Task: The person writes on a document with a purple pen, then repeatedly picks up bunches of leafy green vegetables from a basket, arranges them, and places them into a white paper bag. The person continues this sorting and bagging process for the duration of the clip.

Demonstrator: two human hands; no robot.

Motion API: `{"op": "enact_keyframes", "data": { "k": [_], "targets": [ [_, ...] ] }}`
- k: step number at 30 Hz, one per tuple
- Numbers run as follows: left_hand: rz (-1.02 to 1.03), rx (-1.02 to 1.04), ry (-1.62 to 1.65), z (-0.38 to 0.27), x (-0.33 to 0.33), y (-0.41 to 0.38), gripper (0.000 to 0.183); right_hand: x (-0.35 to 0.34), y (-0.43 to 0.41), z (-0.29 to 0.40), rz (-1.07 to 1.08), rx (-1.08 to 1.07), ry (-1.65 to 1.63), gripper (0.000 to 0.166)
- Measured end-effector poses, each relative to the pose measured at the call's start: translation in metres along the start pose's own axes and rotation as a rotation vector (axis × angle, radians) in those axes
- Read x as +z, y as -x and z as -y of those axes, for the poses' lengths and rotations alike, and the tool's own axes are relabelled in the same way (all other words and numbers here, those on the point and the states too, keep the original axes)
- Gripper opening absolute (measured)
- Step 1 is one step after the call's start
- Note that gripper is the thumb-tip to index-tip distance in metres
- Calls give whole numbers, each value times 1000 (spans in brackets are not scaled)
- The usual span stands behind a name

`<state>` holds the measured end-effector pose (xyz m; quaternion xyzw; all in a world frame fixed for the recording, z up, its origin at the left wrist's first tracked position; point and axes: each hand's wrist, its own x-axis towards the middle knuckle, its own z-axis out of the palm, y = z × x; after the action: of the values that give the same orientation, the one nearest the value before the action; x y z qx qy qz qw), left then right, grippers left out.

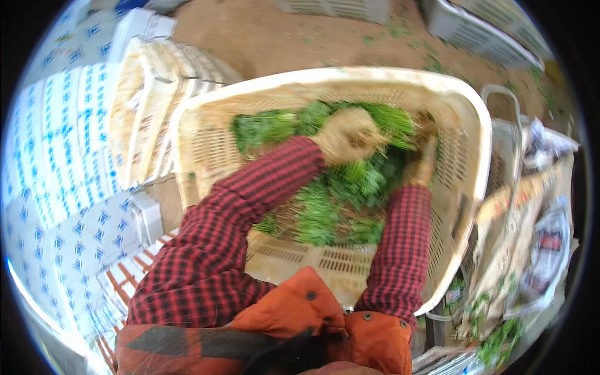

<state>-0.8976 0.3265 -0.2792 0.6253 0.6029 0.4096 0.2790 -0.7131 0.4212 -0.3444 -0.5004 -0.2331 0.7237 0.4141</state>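
Note:
A large cream plastic crate (pixel 328 77) with slotted walls lies before me, holding several bunches of leafy green herbs (pixel 316 215) with pale, thin roots. My left hand (pixel 349 133), in a tan work glove, is over the bunches at the crate's far middle. Straw-coloured roots show at its fingertips, but blur and the hand itself hide its grip. At the far right inside, a bunch with bright green stems (pixel 391 124) has its brown roots towards the right wall. Beside those roots is my right hand (pixel 422 164), also gloved and blurred; its fingers are partly hidden.
Stacked cream crates (pixel 154 108) stand left of my crate, beside white boxes with blue print (pixel 61 136). Grey crates (pixel 483 35) are on the brown floor (pixel 243 28) beyond, among leaf scraps. To the right lie sacks (pixel 511 225), plastic bags (pixel 546 253) and a bent metal bar (pixel 518 108).

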Motion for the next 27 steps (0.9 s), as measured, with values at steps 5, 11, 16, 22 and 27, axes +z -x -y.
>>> {"op": "enact_keyframes", "data": {
  "k": [5, 11, 16, 22, 27],
  "targets": [
    [-38, 23, -207, -15, 12, -7, 53, 30, -17, 4, 138, 4, 54, 39],
    [121, -27, -362, -10, 31, -25, 120, 46, 42, 9, 219, -221, 420, 26],
    [-140, -38, 179, 12, 34, -22, 49, 74, 86, 11, 263, -768, 1219, 33],
    [-193, 180, 138, 9, 6, 0, 21, 73, 123, 35, 377, -761, 1012, 33],
    [-202, 176, 55, 7, -11, 9, 21, 42, 81, 50, 45, -388, 626, 34]
  ]
}}
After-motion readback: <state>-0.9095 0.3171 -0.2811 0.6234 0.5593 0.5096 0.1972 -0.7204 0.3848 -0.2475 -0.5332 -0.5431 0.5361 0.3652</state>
